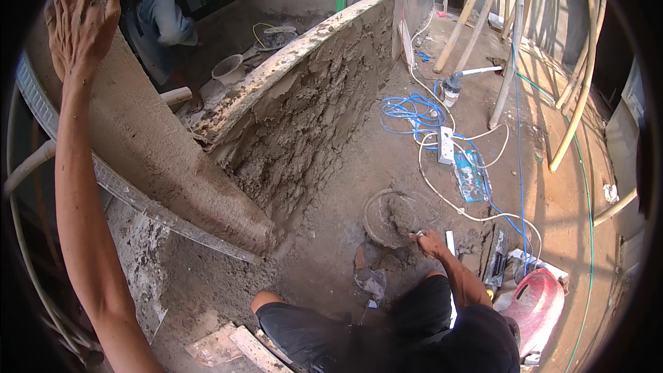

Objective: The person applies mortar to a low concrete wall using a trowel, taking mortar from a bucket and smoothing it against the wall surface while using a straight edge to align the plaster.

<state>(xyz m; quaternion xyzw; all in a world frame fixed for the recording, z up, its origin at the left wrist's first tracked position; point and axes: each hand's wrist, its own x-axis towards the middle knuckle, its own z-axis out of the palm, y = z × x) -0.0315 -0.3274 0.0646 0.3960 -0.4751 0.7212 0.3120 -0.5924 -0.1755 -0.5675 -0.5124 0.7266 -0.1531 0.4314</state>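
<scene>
My left hand [86, 21] is raised at the upper left, fingers spread against the plastered column edge [145, 138], which has a long metal straightedge [173, 217] along its side. My right hand [429, 245] grips the handle of a tool, probably a trowel, reaching into a round mortar bucket [376, 224]; its blade is hard to make out in the grey mortar [400, 214]. Ahead stands a low wall [297, 90] coated in rough, wet mortar with a pale top.
Another person [159, 21] crouches beyond the wall near a white bucket [228, 69]. Right: tangled cables [411, 110], a power strip [445, 145], bottle [451, 88], bamboo poles [580, 110] and a pink tub [535, 311]. Loose boards [248, 349] lie beside my knees.
</scene>
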